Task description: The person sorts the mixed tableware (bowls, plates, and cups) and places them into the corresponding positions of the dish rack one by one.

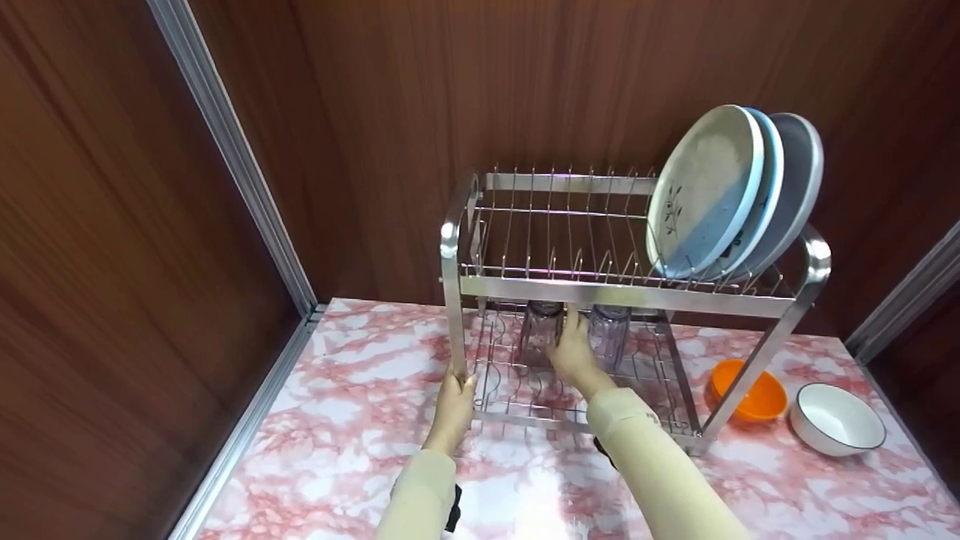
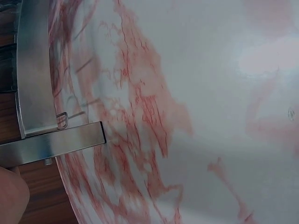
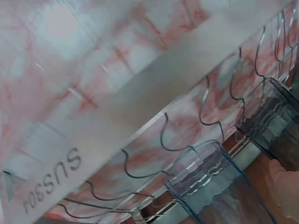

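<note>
A two-tier metal dish rack [image 1: 555, 289] stands on the table. My left hand [image 1: 454, 401] grips the rack's left front post low down; only a bit of that hand [image 2: 11, 196] enters the left wrist view. My right hand [image 1: 576, 356] reaches into the lower tier between two upside-down drinking glasses. It touches the left glass [image 1: 541, 330], with its fingers pointing up, fairly straight. The same dark-looking glass [image 3: 271, 123] is beside the fingertips [image 3: 280, 182] in the right wrist view. The right glass [image 1: 609, 337], purplish and clear, stands just right of the hand.
Several plates [image 1: 709, 187] lean upright at the right end of the top tier. An orange bowl [image 1: 757, 397] and a white bowl [image 1: 836, 420] sit right of the rack. Brown wood panels [image 1: 420, 90] rise behind and beside the marbled table [image 1: 322, 450].
</note>
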Demonstrator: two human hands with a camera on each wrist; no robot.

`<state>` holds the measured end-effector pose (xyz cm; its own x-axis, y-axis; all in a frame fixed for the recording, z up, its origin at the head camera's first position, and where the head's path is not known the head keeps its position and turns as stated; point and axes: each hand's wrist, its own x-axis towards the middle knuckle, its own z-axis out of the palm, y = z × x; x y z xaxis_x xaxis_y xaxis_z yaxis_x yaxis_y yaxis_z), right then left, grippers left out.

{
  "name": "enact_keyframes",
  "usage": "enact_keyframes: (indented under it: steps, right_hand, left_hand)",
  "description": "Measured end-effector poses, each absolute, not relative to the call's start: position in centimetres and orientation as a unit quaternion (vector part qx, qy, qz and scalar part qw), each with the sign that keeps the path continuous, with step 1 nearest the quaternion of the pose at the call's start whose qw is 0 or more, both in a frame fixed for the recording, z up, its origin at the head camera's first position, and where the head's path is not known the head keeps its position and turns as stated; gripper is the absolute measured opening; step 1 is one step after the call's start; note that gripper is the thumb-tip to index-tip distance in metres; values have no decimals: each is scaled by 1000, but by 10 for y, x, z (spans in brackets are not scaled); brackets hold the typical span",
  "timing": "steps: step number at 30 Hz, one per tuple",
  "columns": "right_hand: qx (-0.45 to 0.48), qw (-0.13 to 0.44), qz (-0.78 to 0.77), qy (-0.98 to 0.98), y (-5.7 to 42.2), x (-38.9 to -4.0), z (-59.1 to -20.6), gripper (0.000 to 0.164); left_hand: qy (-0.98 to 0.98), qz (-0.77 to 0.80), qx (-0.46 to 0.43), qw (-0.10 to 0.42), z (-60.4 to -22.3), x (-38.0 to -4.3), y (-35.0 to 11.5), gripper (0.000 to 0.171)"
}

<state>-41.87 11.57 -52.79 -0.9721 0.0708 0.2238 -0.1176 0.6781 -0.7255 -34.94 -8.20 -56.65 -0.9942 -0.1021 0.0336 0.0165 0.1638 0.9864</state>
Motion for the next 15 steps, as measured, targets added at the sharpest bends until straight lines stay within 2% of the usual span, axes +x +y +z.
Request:
enact_keyframes:
  steps: [5, 11, 15]
  right_hand:
    - [-10, 73, 423, -903, 122, -407, -535, 92]
    - [13, 104, 409, -906, 130, -394, -544, 87]
    - [32, 105, 390, -914, 134, -384, -549, 87]
  left_hand:
    - [-775, -630, 25, 48, -564, -346, -82, 50]
    - [-771, -635, 34, 44, -564, -347, -81, 43]
    - [-768, -638, 46, 37, -566, -348, -81, 45]
